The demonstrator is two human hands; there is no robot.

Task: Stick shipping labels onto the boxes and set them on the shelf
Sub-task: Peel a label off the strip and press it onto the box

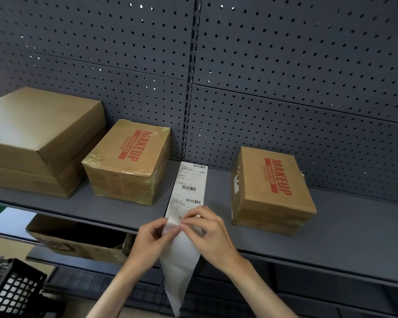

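A long white paper label (189,191) with three barcodes lies on the matte grey shelf (331,237), its near end over the edge. Both hands pinch there: left hand (152,239) on the peeled translucent backing (179,267), right hand (211,230) on the label. Three brown cardboard boxes: large plain box (37,141) far left, taped box (129,161) left, third box (271,191) right. Perforated panel (285,65) behind.

Dim, even light; soft shadows beside boxes (126,161); wide-angle bowing at edges; slight blur.

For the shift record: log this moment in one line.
step: peeling label | hands: left hand and right hand pinch shipping label, backing paper hanging | shelf: two MAKEUP boxes unlabelled on top
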